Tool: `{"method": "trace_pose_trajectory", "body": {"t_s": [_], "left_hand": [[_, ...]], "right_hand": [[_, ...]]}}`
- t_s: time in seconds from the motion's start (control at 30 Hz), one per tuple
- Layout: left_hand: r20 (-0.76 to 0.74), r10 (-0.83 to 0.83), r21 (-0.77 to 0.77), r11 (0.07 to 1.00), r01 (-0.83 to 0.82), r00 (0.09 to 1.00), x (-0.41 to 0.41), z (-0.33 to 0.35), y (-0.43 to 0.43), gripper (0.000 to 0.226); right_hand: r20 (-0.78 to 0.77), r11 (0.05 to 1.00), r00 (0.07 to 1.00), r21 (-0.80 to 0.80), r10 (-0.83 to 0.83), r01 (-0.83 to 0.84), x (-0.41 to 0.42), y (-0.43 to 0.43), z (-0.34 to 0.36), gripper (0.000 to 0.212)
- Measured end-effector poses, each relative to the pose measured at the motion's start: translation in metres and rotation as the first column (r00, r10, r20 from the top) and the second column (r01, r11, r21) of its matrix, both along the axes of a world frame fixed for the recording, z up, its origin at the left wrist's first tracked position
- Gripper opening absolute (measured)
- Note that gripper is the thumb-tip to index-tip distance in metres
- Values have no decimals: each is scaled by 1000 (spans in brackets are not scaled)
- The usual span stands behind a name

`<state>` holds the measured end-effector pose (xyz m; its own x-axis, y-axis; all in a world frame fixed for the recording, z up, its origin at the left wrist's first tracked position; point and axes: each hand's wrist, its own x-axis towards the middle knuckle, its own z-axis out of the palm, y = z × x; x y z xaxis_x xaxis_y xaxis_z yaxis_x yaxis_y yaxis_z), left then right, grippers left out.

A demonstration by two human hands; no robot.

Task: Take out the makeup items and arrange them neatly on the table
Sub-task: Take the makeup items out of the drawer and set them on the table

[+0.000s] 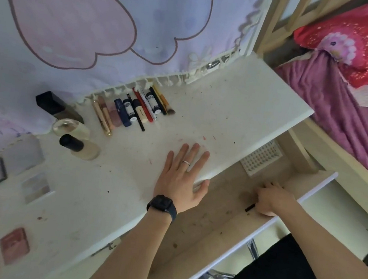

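Note:
My left hand [182,175] lies flat with spread fingers on the white table [239,104], its thumb over the front edge. Down in the open drawer [216,213], my right hand [271,199] curls round a thin black pencil-like item [250,207] whose tip sticks out to the left. A row of lipsticks, pencils and brushes [134,110] lies side by side at the back. Left of it stand a black box [50,102], a round glass bottle [70,127] and a black-capped bottle [80,147]. Several palettes [14,244] lie at the table's left.
A white perforated tray [260,157] sits at the drawer's back. A lilac patterned cloth [99,28] hangs behind the table. To the right is a bed with a purple blanket [344,115] and a red pillow [357,37]. A black chair seat [278,274] is below.

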<state>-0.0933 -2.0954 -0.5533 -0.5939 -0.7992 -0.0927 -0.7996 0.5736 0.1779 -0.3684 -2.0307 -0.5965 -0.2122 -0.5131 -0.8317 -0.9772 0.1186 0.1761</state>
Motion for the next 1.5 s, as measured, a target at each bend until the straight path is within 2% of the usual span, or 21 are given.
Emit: {"method": "trace_pose_trajectory", "body": {"t_s": [0.13, 0.2, 0.27, 0.33, 0.4, 0.47, 0.5, 0.53, 0.6, 0.7, 0.8, 0.9, 1.03, 1.17, 1.33, 1.5], "left_hand": [[2, 1, -10, 1000, -1, 1000, 0, 0, -1, 71], [-4, 0, -9, 1000, 0, 1000, -1, 0, 1, 71], [-15, -2, 19, 1000, 2, 1000, 0, 2, 0, 70], [-48, -16, 85, 996, 20, 999, 4, 5, -4, 68], [-101, -20, 163, 986, 37, 995, 12, 9, -9, 64], [-114, -1, 157, 987, 19, 994, 26, 14, -15, 62], [-94, 21, 122, 992, -9, 995, 36, 15, -17, 61], [-64, 47, 84, 996, -41, 997, 49, 16, -21, 61], [3, 84, 48, 995, -84, 996, 72, 16, -26, 61], [51, 120, 54, 991, -123, 992, 93, 11, -30, 61], [0, 134, 43, 990, -134, 991, 91, 7, -30, 60], [-40, 133, 18, 991, -133, 990, 93, 5, -30, 60], [-89, 135, 13, 991, -134, 987, 94, 5, -30, 60], [-112, 136, 1, 991, -137, 984, 94, 2, -30, 58], [-106, 138, -20, 990, -141, 985, 94, -3, -29, 57], [-102, 142, -20, 989, -144, 985, 94, -3, -30, 58]], "right_hand": [[60, 997, 998, -70, 26, -22, 4, 7, 6, 15], [138, 992, 990, -120, -23, 40, 8, 9, 17, 16], [310, 960, 941, -194, -137, 204, 11, 15, 30, 21], [533, 855, 801, -247, -273, 455, 16, 25, 50, 18], [717, 672, 601, -254, -352, 696, 26, 33, 73, 12], [846, 476, 385, -184, -368, 860, 40, 33, 93, 17], [881, 409, 303, -141, -363, 902, 49, 29, 102, 23], [901, 370, 254, -115, -351, 922, 59, 20, 109, 28], [924, 339, 228, -118, -306, 934, 79, -3, 119, 29], [933, 288, 281, -212, -225, 934, 111, -55, 122, 24], [914, 250, 349, -295, -208, 922, 136, -112, 116, 22], [871, 302, 445, -376, -207, 876, 156, -158, 108, 31], [776, 432, 603, -486, -187, 760, 175, -195, 100, 44], [692, 497, 715, -589, -97, 638, 184, -201, 95, 45], [591, 465, 805, -701, -46, 541, 189, -170, 84, 48], [517, 409, 856, -778, -16, 477, 184, -169, 77, 38]]}}
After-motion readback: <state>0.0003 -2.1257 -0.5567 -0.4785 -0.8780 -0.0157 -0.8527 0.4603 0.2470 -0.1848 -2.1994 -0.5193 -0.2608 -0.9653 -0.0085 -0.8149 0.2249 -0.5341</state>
